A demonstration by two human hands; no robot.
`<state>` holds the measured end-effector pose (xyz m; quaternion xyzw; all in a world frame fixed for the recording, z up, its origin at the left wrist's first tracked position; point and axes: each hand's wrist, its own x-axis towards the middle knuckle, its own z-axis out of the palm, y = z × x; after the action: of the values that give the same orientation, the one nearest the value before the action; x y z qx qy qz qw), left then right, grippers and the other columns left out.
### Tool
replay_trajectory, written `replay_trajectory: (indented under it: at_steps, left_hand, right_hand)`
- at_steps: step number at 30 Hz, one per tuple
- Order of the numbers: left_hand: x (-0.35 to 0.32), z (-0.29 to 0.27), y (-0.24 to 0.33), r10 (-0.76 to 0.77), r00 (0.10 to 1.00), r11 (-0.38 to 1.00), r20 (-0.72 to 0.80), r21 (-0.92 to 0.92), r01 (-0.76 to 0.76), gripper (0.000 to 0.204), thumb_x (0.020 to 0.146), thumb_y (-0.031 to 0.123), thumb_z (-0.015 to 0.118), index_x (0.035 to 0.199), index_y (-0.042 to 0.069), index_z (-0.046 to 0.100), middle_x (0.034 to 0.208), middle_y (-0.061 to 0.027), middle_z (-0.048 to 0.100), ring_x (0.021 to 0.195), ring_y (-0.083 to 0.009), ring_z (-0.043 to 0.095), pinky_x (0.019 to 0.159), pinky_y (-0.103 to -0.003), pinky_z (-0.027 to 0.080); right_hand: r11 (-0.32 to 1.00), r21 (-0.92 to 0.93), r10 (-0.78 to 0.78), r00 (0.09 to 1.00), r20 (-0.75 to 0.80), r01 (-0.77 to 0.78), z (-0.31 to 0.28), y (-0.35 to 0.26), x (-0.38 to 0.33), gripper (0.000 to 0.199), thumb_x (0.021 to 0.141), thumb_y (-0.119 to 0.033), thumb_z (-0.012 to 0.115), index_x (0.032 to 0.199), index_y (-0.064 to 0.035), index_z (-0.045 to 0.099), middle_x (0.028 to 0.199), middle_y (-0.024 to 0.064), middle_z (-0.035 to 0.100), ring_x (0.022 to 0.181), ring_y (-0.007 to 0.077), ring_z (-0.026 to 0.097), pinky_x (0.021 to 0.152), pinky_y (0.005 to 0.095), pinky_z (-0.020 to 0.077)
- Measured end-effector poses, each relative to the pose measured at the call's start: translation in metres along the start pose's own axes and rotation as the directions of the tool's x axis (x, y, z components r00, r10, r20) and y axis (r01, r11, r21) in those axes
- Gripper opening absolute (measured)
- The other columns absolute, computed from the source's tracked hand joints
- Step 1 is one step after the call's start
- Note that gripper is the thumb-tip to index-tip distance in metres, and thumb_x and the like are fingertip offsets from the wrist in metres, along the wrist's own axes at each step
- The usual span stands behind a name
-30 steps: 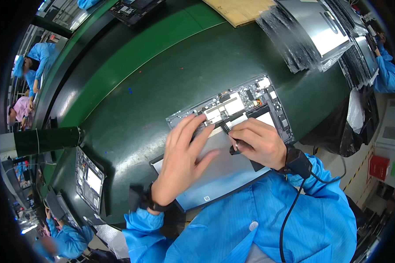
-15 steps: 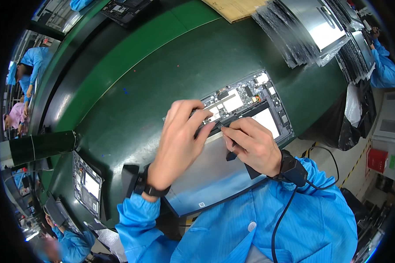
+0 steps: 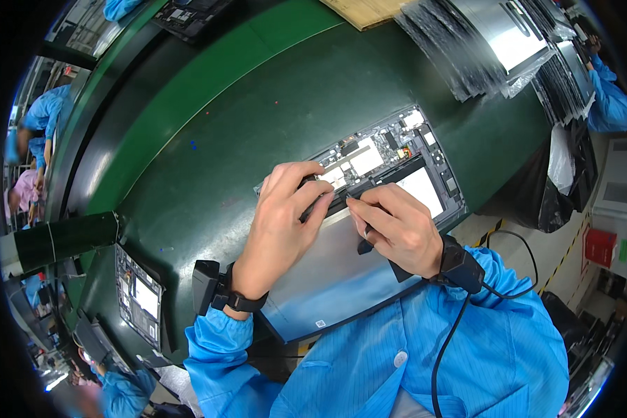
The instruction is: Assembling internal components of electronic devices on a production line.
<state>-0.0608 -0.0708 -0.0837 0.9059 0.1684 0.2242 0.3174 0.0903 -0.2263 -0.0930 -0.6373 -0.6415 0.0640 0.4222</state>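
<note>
Blue sleeves are coming in from the lower edge, a black wristband [image 3: 219,292] on the left wrist and a corded black strap [image 3: 458,263] on the right. A grey metal sheet [image 3: 334,279] is lying nearest the body on the dark green worktop [image 3: 209,174]. The left hand [image 3: 279,223] is resting palm down, fingers bent and pressing on a black strip [image 3: 334,202] at the near edge of the opened tablet [image 3: 390,164]. The right hand [image 3: 397,226] is curling closed around a small dark tool [image 3: 366,244], its fingertips touching the same strip just beside the left fingers. The tablet is lying flat past the hands, circuit boards and white panels showing. A second opened tablet [image 3: 139,296] is lying near the left edge. Farther off, stacked bagged metal plates [image 3: 494,42] are sitting at the far right, with people in blue coats at both sides.
</note>
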Motion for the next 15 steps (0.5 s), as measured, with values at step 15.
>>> replay_trajectory:
  at_steps: [15]
  left_hand:
    - [-0.011, -0.010, 0.009, -0.027, 0.995, 1.000, 0.092, 0.000, 0.028, 0.024, 0.083, 0.004, 0.076, 0.107, 0.003, 0.075, 0.126, -0.0156, 0.064, 0.115, -0.0355, 0.062, 0.098, -0.044, 0.050]
  right_hand:
    - [0.998, -0.024, 0.060, 0.998, -0.013, -0.060, 0.009, -0.003, -0.001, 0.037, 0.068, 0.004, 0.076, 0.104, 0.0006, 0.071, 0.087, 0.0076, 0.058, 0.076, 0.0258, 0.061, 0.066, 0.0376, 0.0513]
